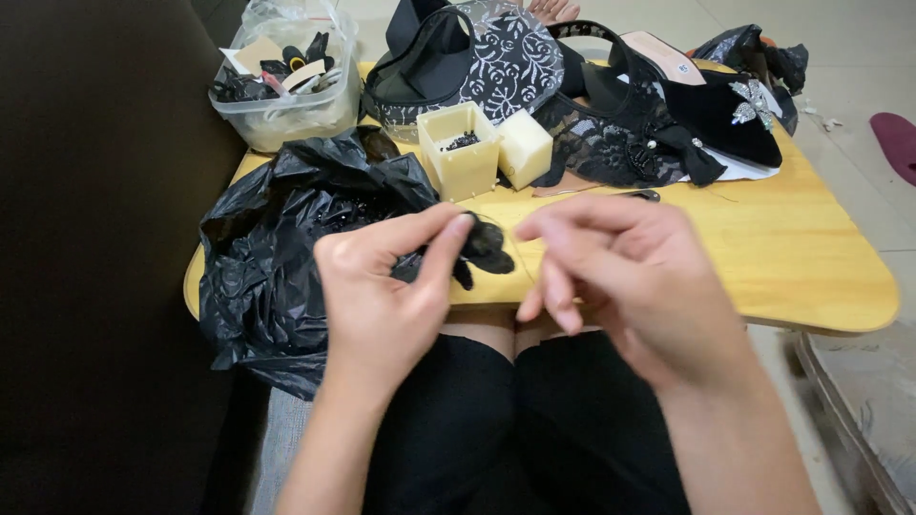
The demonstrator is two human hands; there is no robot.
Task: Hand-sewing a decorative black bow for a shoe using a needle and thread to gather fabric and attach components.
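Note:
My left hand (386, 286) pinches a small black fabric bow (485, 248) between thumb and fingers, just above the near edge of a low wooden table (782, 257). My right hand (620, 272) is close beside it on the right, thumb and forefinger pressed together as if on a thin needle or thread, which is too fine to make out. Both hands hover over my lap, which is covered in black cloth.
A crumpled black plastic bag (277, 248) lies at the table's left. Behind stand a small cream box of black beads (460, 151), its lid (525, 148), a clear tub of scraps (286, 81), black lace fabric (611, 143) and a black shoe with a silver bow (716, 105).

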